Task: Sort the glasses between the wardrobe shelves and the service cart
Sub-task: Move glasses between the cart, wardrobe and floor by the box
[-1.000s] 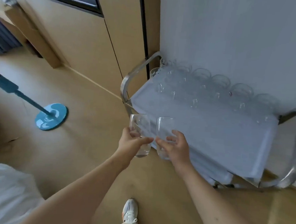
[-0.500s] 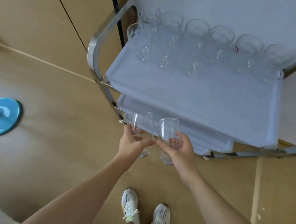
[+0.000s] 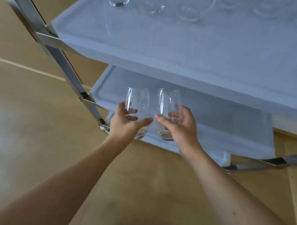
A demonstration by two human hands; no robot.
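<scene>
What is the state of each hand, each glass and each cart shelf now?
left hand: grips the left glass, upright.
right hand: grips the right glass, upright.
top shelf: carries a row of glasses at the back.
lower shelf: no glass stands on its visible part.

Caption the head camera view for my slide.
Left hand and right hand each hold a glass at the cart's lower shelf.
</scene>
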